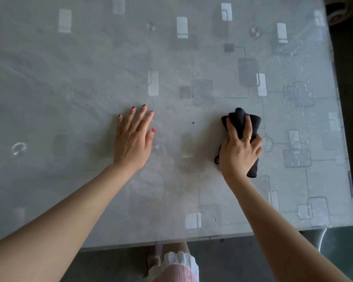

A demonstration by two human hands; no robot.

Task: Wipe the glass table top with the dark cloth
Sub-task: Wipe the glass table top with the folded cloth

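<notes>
The glass table top (90, 78) fills most of the view, grey with pale rectangles and line patterns under its surface. A bunched dark cloth (240, 119) lies on the glass right of centre. My right hand (238, 151) grips it, fingers spread over and curled into the folds, with cloth showing beyond the fingertips and below the palm. My left hand (134, 137) rests flat on the glass left of centre, fingers straight and spread. A small dark speck (193, 122) sits on the glass between the two hands.
The table's near edge (171, 240) runs across the bottom and its right edge (342, 119) down the right side. A glossy grey-green object (342, 239) stands beyond the near right corner. Dark floor lies to the right. My leg and light clothing (177, 265) show below the near edge.
</notes>
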